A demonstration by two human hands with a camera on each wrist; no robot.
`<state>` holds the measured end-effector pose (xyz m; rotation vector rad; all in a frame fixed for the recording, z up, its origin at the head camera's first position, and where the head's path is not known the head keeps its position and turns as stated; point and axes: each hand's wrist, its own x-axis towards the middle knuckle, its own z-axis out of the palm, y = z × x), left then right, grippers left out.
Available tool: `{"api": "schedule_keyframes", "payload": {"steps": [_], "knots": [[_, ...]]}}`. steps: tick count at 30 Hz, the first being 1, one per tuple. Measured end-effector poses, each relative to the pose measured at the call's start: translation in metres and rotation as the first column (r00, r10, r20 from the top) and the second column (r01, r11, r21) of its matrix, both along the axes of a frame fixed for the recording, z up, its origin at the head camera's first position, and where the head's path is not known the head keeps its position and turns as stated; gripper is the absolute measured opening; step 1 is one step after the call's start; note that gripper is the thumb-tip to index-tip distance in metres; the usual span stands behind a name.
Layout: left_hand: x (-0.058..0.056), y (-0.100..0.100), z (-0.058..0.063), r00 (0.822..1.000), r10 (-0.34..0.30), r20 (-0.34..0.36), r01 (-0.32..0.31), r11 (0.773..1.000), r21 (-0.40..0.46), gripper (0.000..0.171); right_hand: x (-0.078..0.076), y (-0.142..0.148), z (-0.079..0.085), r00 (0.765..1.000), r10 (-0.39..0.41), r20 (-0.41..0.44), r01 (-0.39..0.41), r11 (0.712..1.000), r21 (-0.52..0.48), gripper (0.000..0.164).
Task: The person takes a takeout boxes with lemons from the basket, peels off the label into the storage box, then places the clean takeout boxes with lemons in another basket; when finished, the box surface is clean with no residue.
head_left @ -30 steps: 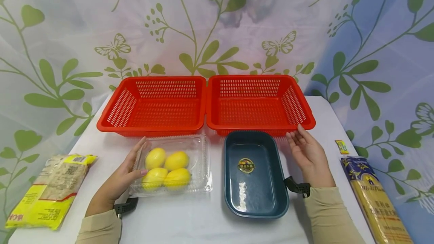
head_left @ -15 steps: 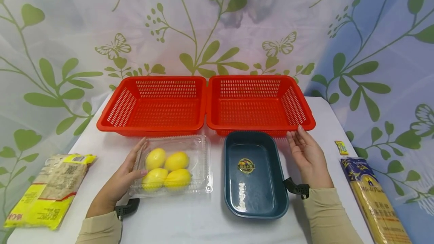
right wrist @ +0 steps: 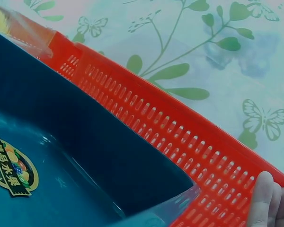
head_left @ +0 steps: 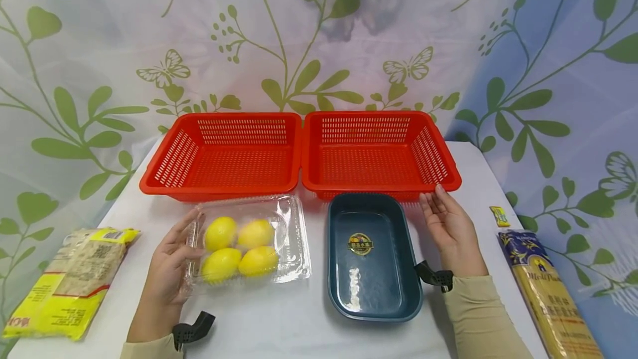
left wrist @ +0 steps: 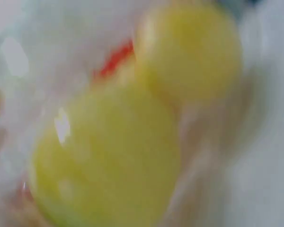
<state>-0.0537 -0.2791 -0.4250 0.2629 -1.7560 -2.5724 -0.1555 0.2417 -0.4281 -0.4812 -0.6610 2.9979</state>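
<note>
My left hand (head_left: 168, 262) grips the left side of a clear plastic clamshell box (head_left: 295, 226), with the thumb over its top. Several yellow lemons (head_left: 221, 232) lie inside the box, and its left side looks slightly raised. The left wrist view is blurred and filled mostly by a lemon (left wrist: 109, 156). My right hand (head_left: 452, 226) is palm up with relaxed fingers, its fingertips at the front right corner of the right red basket (head_left: 381, 187). Left of that hand sits a dark blue rectangular tray (head_left: 369, 287) with a round fruit sticker (right wrist: 12, 165).
A second red basket (head_left: 219, 188) stands beside the first, behind the clamshell box. A yellow and clear food bag (head_left: 75, 281) lies at the far left. On the right are a pack of noodles (head_left: 548, 292) and a small yellow packet (head_left: 500, 216). A patterned cloth (head_left: 339, 37) hangs behind.
My left hand has turned and curled its fingers more around the clamshell box, which has shifted and tilted slightly with the lemons. My right hand stays in place by the basket.
</note>
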Motion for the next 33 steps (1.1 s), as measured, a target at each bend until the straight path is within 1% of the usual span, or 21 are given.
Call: {"api": "schedule_keyframes", "payload": {"steps": [1, 3, 5, 7, 8, 9, 11, 13, 14, 15, 16, 19, 21, 23, 25, 27, 29, 31, 33], "knots": [[0.003, 0.002, 0.005, 0.999, 0.04, 0.023, -0.041, 0.999, 0.024, 0.079, 0.0, 0.0, 0.0, 1.0, 0.0, -0.002, 0.0, 1.0, 0.002, 0.077], [0.007, 0.003, 0.014, 0.995, 0.082, 0.05, -0.084, 0.995, 0.044, 0.08, 0.0, -0.001, -0.001, 1.0, 0.0, -0.003, 0.0, 1.0, 0.01, 0.077], [0.013, 0.002, 0.024, 0.993, 0.08, 0.087, -0.083, 0.996, 0.029, 0.079, 0.001, -0.001, -0.002, 1.0, 0.0, -0.003, 0.0, 1.0, 0.014, 0.077], [0.017, 0.001, 0.034, 0.995, 0.056, 0.087, -0.06, 0.997, 0.049, 0.079, 0.001, -0.001, -0.002, 1.0, -0.001, -0.002, 0.001, 1.0, 0.018, 0.077], [0.019, 0.0, 0.039, 0.996, 0.045, 0.078, -0.049, 0.997, 0.052, 0.078, 0.001, -0.001, -0.002, 1.0, -0.002, 0.0, 0.002, 1.0, 0.019, 0.078], [0.02, 0.0, 0.045, 0.998, 0.034, 0.055, -0.037, 0.998, 0.053, 0.077, 0.0, -0.001, -0.002, 1.0, -0.003, 0.0, 0.003, 1.0, 0.02, 0.079], [0.02, 0.002, 0.059, 1.0, 0.015, 0.014, -0.016, 0.997, 0.08, 0.076, 0.0, 0.0, -0.001, 1.0, -0.005, 0.0, 0.005, 1.0, 0.018, 0.079], [0.015, 0.007, 0.074, 0.998, -0.003, -0.056, 0.009, 0.994, 0.105, 0.074, 0.0, 0.0, -0.001, 1.0, -0.009, -0.003, 0.009, 1.0, 0.017, 0.079], [0.013, 0.011, 0.082, 0.997, -0.007, -0.08, 0.015, 0.995, 0.1, 0.074, 0.0, 0.001, -0.001, 1.0, -0.012, -0.003, 0.012, 1.0, 0.016, 0.079], [0.009, 0.016, 0.09, 0.996, -0.011, -0.091, 0.022, 0.993, 0.115, 0.072, 0.0, 0.001, -0.001, 1.0, -0.014, -0.004, 0.014, 1.0, 0.015, 0.078], [0.005, 0.022, 0.097, 0.995, -0.01, -0.094, 0.023, 0.99, 0.136, 0.07, 0.0, 0.002, -0.001, 1.0, -0.016, -0.002, 0.016, 1.0, 0.016, 0.077], [-0.007, 0.042, 0.116, 0.997, -0.002, -0.076, 0.013, 0.989, 0.15, 0.068, 0.001, 0.002, -0.002, 1.0, -0.014, 0.008, 0.014, 1.0, 0.013, 0.076], [-0.017, 0.055, 0.125, 0.999, -0.01, -0.046, 0.016, 0.991, 0.136, 0.064, 0.002, 0.002, -0.003, 1.0, -0.004, 0.009, 0.004, 1.0, 0.012, 0.075], [-0.029, 0.067, 0.13, 0.999, -0.027, -0.023, 0.029, 0.996, 0.087, 0.062, 0.003, 0.002, -0.003, 1.0, 0.005, 0.009, -0.005, 1.0, 0.006, 0.075], [-0.046, 0.078, 0.131, 0.998, -0.05, -0.023, 0.051, 0.997, 0.064, 0.059, 0.003, 0.002, -0.003, 1.0, 0.012, 0.004, -0.012, 1.0, -0.002, 0.075], [-0.065, 0.091, 0.128, 0.998, -0.055, -0.043, 0.058, 0.994, 0.09, 0.058, 0.003, 0.003, -0.003, 1.0, 0.02, -0.006, -0.02, 1.0, -0.002, 0.073], [-0.087, 0.106, 0.123, 0.995, -0.04, -0.087, 0.052, 0.988, 0.146, 0.059, 0.003, 0.004, -0.003, 1.0, 0.021, -0.004, -0.021, 1.0, -0.008, 0.074], [-0.108, 0.124, 0.119, 0.992, -0.011, -0.127, 0.036, 0.98, 0.195, 0.059, 0.002, 0.004, -0.002, 1.0, 0.025, -0.011, -0.025, 1.0, 0.013, 0.074], [-0.129, 0.143, 0.114, 0.988, 0.01, -0.152, 0.022, 0.978, 0.208, 0.058, 0.0, 0.003, -0.002, 1.0, 0.023, -0.015, -0.023, 0.999, 0.027, 0.076]]}}
